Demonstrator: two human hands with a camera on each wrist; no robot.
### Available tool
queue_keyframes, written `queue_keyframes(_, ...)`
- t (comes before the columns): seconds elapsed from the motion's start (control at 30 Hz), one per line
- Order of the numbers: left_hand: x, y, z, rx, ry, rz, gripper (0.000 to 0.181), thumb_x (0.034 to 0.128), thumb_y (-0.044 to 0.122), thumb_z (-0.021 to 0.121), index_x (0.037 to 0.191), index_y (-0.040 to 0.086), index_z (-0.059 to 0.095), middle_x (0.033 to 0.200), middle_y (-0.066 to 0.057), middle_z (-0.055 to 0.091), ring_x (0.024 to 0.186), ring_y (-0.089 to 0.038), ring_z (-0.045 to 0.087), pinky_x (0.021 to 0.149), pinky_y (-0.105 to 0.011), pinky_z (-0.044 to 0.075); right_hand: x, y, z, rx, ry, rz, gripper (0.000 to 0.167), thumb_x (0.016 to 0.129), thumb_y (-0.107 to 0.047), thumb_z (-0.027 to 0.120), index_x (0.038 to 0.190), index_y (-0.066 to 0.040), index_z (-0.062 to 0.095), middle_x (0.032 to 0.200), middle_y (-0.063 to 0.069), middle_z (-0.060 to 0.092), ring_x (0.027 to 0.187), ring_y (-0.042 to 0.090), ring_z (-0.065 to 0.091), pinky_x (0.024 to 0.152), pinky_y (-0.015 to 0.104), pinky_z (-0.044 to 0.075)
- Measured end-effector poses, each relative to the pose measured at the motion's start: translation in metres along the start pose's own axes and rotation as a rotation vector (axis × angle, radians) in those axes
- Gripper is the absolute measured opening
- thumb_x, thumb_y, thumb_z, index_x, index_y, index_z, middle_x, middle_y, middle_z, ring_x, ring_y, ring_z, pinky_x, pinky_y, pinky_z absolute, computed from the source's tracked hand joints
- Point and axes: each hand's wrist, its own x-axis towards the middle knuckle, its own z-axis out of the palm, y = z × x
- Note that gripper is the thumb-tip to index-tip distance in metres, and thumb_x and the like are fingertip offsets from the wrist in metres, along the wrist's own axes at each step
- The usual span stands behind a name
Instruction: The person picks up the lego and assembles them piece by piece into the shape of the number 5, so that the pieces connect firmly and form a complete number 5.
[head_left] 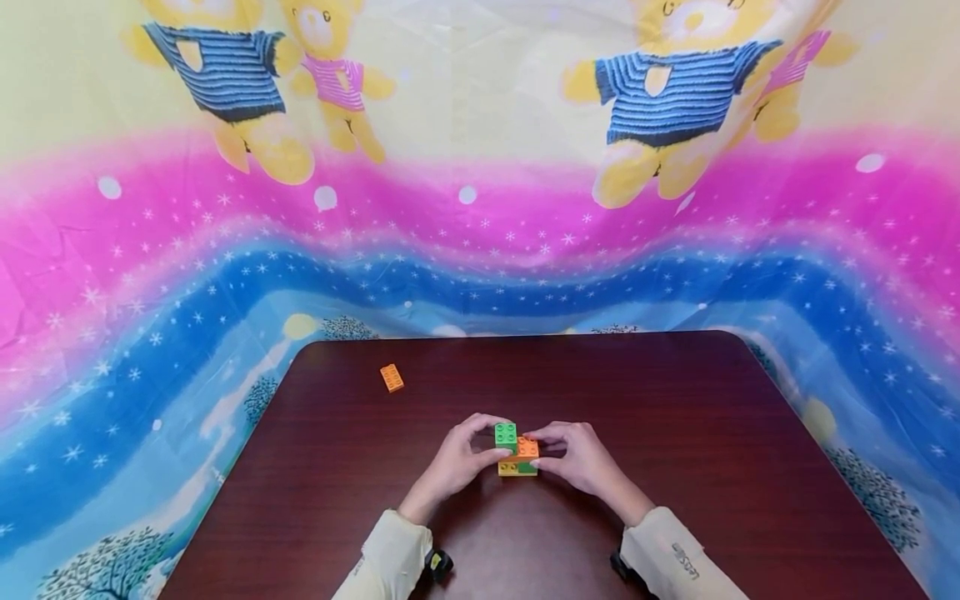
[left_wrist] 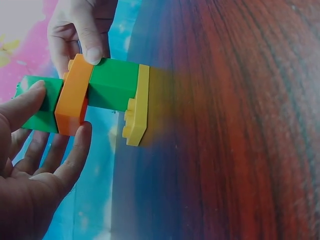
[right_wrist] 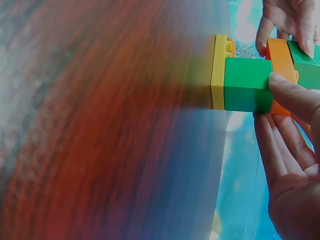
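A stack of toy building bricks stands on the table in front of me. At its bottom is a thin yellow brick (left_wrist: 143, 105) with a green brick (right_wrist: 247, 85) on its right part. A flat orange brick (left_wrist: 75, 95) lies over that, and an upper green brick (head_left: 506, 432) sits on the orange one's left end. My left hand (head_left: 459, 458) pinches the upper green brick, thumb on the near face; one finger meets the orange brick. From the right, my right hand (head_left: 581, 458) pinches the stack where the orange brick meets the lower green one.
Another orange brick (head_left: 392, 377) lies alone toward the table's back left. The dark wooden table (head_left: 637, 383) has rounded far corners. Behind it hangs a printed cloth (head_left: 480, 225) with bears and snowflakes, and it also runs down both sides.
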Motion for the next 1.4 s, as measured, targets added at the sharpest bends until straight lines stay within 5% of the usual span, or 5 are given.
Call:
queue_keyframes(0.37, -0.0004, -0.0051, 0.0032, -0.07, 0.015, -0.009, 0.038, 0.0934, 0.017, 0.078, 0.13, 0.022, 0.069, 0.127, -0.001, 0.066, 0.121, -0.023, 0.061, 0.101, -0.051, 0.055, 0.0015, 0.0033, 0.0012, -0.001, 0.008, -0.023, 0.042, 0.081, -0.01, 0.089, 0.121, -0.019, 0.078, 0.108, -0.003, 0.075, 0.098, 0.014, 0.074, 0.082, 0.028, 0.062)
queue_keyframes(0.67, -0.0005, -0.0051, 0.0052, -0.101, 0.016, -0.021, 0.039, 0.0928, 0.018, 0.079, 0.13, 0.023, 0.068, 0.12, -0.002, 0.072, 0.11, -0.021, 0.07, 0.097, -0.035, 0.057, 0.0019, 0.0044, 0.001, 0.002, 0.005, -0.017, 0.042, 0.081, -0.011, 0.089, 0.121, -0.02, 0.078, 0.107, -0.004, 0.075, 0.099, 0.015, 0.074, 0.083, 0.029, 0.062)
queue_keyframes(1.4, -0.0008, -0.0037, 0.0046, -0.037, 0.04, -0.003, 0.039, 0.0905, 0.017, 0.082, 0.128, 0.019, 0.071, 0.116, -0.001, 0.074, 0.109, -0.022, 0.071, 0.091, -0.026, 0.058, -0.0007, -0.0001, -0.0001, 0.004, -0.002, -0.003, 0.043, 0.081, -0.011, 0.089, 0.122, -0.018, 0.078, 0.11, -0.002, 0.076, 0.1, 0.016, 0.075, 0.084, 0.031, 0.062)
